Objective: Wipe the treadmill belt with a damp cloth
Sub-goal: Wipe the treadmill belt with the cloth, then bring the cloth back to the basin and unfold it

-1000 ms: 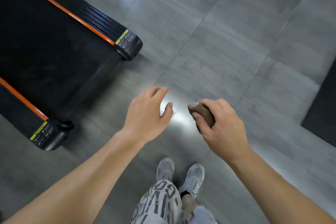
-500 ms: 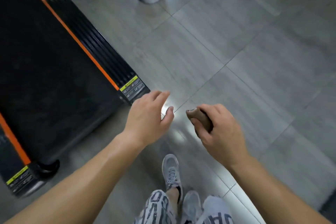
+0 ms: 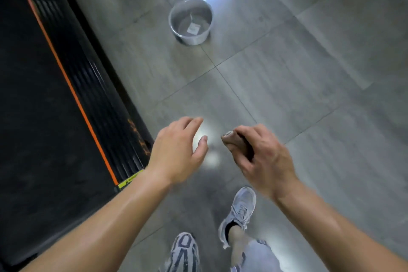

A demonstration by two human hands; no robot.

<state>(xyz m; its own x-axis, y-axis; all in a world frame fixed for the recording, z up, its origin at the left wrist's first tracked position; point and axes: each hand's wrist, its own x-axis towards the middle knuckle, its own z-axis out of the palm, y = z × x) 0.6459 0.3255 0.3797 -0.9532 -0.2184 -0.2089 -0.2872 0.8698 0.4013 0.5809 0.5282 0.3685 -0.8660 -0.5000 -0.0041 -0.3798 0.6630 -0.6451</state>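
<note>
The black treadmill belt (image 3: pixel 33 117) fills the left side, edged by an orange stripe and a ribbed black side rail (image 3: pixel 97 95). My right hand (image 3: pixel 262 161) grips a bunched brown cloth (image 3: pixel 237 142) above the floor, right of the treadmill. My left hand (image 3: pixel 178 152) hovers beside it with relaxed fingers, holding nothing, just off the rail's edge. Neither hand touches the belt.
A small grey bucket (image 3: pixel 191 22) with water stands on the grey tiled floor (image 3: pixel 309 84) ahead of my hands. My feet in grey sneakers (image 3: pixel 239 210) are on the tiles below my hands. Open floor stretches to the right.
The view has shifted along the treadmill's right side; the bucket has come fully into view and nearer. Both hands keep their pose, the right one still gripping the cloth.
</note>
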